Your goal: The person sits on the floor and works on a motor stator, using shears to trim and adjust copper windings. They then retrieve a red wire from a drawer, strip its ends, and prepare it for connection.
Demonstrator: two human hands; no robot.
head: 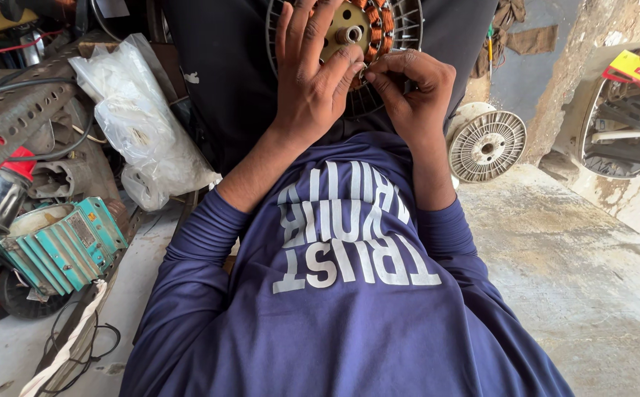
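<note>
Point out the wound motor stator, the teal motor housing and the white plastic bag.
wound motor stator (pixel 374 20), head view, on its copper coils.
teal motor housing (pixel 66 248), head view, on its ribbed side.
white plastic bag (pixel 140 121), head view, on its bulging middle.

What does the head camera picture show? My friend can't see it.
Two hands work on a round motor part with copper coils: the left hand lies flat on it, the right hand pinches something small at its edge. A plastic bag sits nearby.
</note>
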